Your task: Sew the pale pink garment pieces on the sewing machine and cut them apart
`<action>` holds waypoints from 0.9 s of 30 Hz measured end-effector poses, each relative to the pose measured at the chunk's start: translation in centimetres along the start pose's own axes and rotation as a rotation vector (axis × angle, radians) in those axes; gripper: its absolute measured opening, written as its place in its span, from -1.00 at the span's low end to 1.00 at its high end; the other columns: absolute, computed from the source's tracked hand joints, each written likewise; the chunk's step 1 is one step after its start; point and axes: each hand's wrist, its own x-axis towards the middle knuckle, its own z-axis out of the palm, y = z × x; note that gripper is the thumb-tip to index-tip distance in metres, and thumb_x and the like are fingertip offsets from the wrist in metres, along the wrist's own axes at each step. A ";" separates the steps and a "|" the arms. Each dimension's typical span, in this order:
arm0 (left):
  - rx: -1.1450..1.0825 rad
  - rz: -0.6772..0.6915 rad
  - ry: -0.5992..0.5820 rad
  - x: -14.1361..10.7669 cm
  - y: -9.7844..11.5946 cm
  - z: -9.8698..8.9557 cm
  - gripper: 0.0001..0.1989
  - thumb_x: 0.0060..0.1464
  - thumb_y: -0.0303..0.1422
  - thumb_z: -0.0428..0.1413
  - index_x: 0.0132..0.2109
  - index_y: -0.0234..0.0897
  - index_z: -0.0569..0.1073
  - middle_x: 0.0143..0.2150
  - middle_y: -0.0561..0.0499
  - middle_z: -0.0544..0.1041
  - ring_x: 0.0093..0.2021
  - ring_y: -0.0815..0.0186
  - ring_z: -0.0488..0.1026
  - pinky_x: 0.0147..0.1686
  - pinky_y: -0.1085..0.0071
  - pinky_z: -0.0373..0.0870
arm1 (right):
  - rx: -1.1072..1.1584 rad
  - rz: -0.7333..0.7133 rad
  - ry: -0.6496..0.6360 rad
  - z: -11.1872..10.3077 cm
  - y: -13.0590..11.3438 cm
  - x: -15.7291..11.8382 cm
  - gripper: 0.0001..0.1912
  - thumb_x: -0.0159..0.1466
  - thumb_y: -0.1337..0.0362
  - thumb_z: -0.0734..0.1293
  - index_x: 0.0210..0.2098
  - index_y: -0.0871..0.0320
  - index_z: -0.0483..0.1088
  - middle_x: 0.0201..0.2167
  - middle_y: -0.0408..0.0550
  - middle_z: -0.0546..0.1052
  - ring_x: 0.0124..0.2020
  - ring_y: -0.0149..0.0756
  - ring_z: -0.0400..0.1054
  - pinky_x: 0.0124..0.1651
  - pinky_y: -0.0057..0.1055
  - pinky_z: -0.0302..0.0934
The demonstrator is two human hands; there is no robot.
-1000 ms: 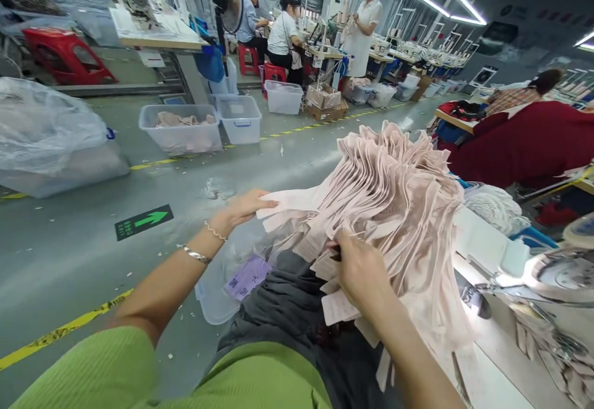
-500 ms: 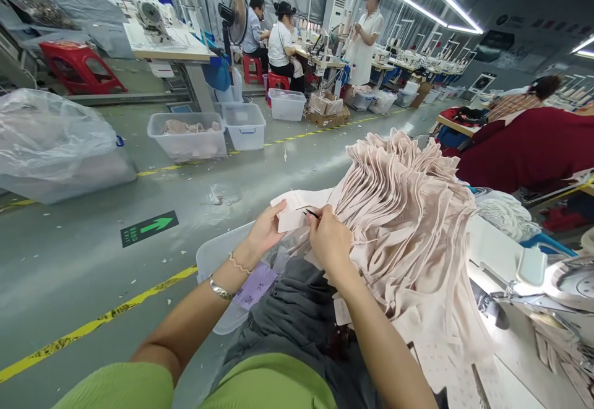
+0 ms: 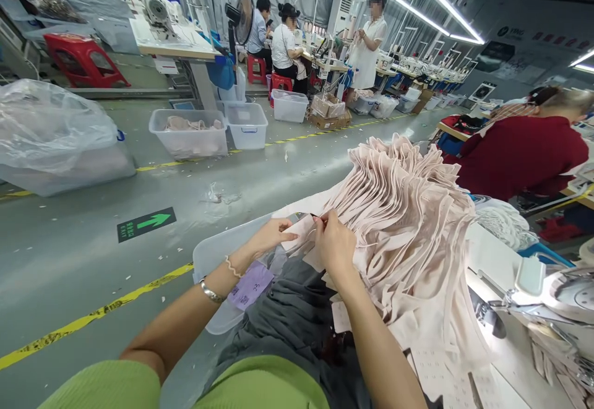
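My left hand (image 3: 271,236) pinches the end of a pale pink fabric strip (image 3: 301,231) between thumb and fingers. Around the dark thread snips (image 3: 306,215), my right hand (image 3: 335,242) is closed. Only their dark tip shows at the fabric's upper edge; the rest is hidden in the fingers. The strip belongs to a big pile of pale pink garment pieces (image 3: 399,211), layered close together just right of my right hand. Below my hands is my lap in dark grey cloth (image 3: 288,310).
A clear plastic bin (image 3: 208,251) with a purple label (image 3: 250,285) stands by my left forearm. A sewing machine (image 3: 570,291) is on the table at right. A person in dark red (image 3: 520,149) sits beyond the pile. More bins (image 3: 188,140) line the floor aisle.
My left hand has moved slightly down, and the fabric end has tilted downward with it. The snips' tip has shifted to the strip's upper edge. The person in dark red has straightened up.
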 end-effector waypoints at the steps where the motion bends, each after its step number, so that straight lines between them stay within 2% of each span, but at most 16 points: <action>1: -0.012 0.001 0.013 0.2 -0.1 -0.2 -0.80 -0.29 -0.56 0.35 -0.48 -0.33 0.48 -0.55 0.14 0.45 -0.50 0.40 0.36 -0.44 0.52 0.28 | 0.037 -0.011 0.023 0.0 0.1 -0.3 -0.79 0.44 0.15 0.13 -0.12 0.15 0.26 -0.37 -0.07 0.59 -0.35 -0.25 0.49 -0.42 -0.42 -0.09; 3: -0.086 0.037 0.063 0.7 -0.1 -0.5 -0.88 -0.16 -0.46 0.29 -0.40 -0.32 0.50 -0.48 0.09 0.51 -0.45 0.35 0.42 -0.37 0.47 0.36 | 0.089 -0.033 0.057 -0.1 0.0 -0.8 -0.80 0.44 0.17 0.13 -0.12 0.16 0.25 -0.36 -0.07 0.59 -0.32 -0.25 0.49 -0.41 -0.43 -0.08; 5: -0.193 0.063 0.088 1.1 0.2 -0.2 -0.85 -0.01 -0.38 0.20 -0.24 -0.32 0.52 -0.32 -0.01 0.59 -0.30 0.26 0.52 -0.22 0.39 0.44 | 0.089 -0.052 0.067 -0.2 -0.3 -1.3 -0.81 0.44 0.19 0.12 -0.13 0.16 0.25 -0.33 -0.05 0.58 -0.30 -0.25 0.49 -0.41 -0.42 -0.08; 9: -0.487 0.012 0.000 1.1 0.8 1.0 -0.66 0.18 -0.33 0.06 0.03 -0.43 0.46 -0.14 -0.21 0.61 -0.10 0.09 0.56 -0.03 0.21 0.47 | 0.011 -0.062 0.052 -0.2 -1.1 -1.4 -0.83 0.44 0.20 0.12 -0.15 0.16 0.25 -0.26 -0.01 0.57 -0.34 -0.26 0.48 -0.45 -0.41 -0.11; 13: -0.548 -0.005 -0.030 0.6 1.0 1.7 -0.60 0.26 -0.35 -0.01 0.16 -0.46 0.40 -0.09 -0.23 0.61 -0.10 0.09 0.58 0.00 0.20 0.48 | -0.065 -0.064 0.014 -0.1 -1.6 -0.6 -0.80 0.44 0.17 0.13 -0.14 0.16 0.27 -0.28 0.01 0.58 -0.35 -0.22 0.50 -0.46 -0.40 -0.09; 17: -0.501 -0.020 -0.051 0.5 0.2 1.2 -0.64 0.22 -0.29 0.08 0.09 -0.41 0.46 -0.05 -0.23 0.59 -0.08 0.11 0.56 -0.06 0.26 0.49 | -0.122 -0.081 -0.024 0.2 -1.5 0.2 -0.81 0.43 0.19 0.16 -0.11 0.16 0.29 -0.30 0.01 0.59 -0.32 -0.20 0.51 -0.44 -0.40 -0.04; 20: -0.323 0.007 -0.043 0.8 -1.4 0.6 -0.67 0.07 -0.26 0.25 -0.06 -0.35 0.52 -0.03 -0.18 0.57 -0.04 0.16 0.52 -0.06 0.34 0.45 | -0.126 -0.059 -0.017 0.4 -1.0 0.2 -0.80 0.44 0.18 0.16 -0.10 0.16 0.30 -0.29 0.01 0.60 -0.33 -0.21 0.51 -0.44 -0.41 -0.05; 22: -0.132 0.032 -0.029 1.0 -2.7 0.3 -0.66 -0.15 -0.39 0.37 -0.16 -0.33 0.54 -0.14 -0.11 0.59 -0.13 0.21 0.52 -0.13 0.40 0.43 | -0.104 -0.049 -0.011 0.5 -0.6 0.0 -0.80 0.44 0.16 0.16 -0.12 0.15 0.30 -0.31 -0.01 0.60 -0.35 -0.22 0.50 -0.45 -0.41 -0.07; 24: 0.008 0.026 -0.021 1.1 -3.6 0.0 -0.61 -0.33 -0.55 0.39 -0.24 -0.34 0.56 -0.30 -0.03 0.58 -0.27 0.26 0.51 -0.26 0.43 0.39 | -0.076 -0.045 -0.006 0.6 -0.1 -0.2 -0.79 0.44 0.16 0.15 -0.14 0.15 0.29 -0.34 -0.04 0.59 -0.37 -0.24 0.49 -0.45 -0.42 -0.09; 27: 0.055 0.042 0.023 1.2 -3.7 -0.5 -0.73 -0.31 -0.58 0.35 -0.34 -0.36 0.57 -0.48 0.04 0.54 -0.43 0.30 0.46 -0.37 0.44 0.34 | -0.027 -0.051 0.031 0.6 0.4 -0.7 -0.79 0.43 0.15 0.14 -0.13 0.15 0.29 -0.36 -0.06 0.58 -0.40 -0.27 0.47 -0.44 -0.42 -0.11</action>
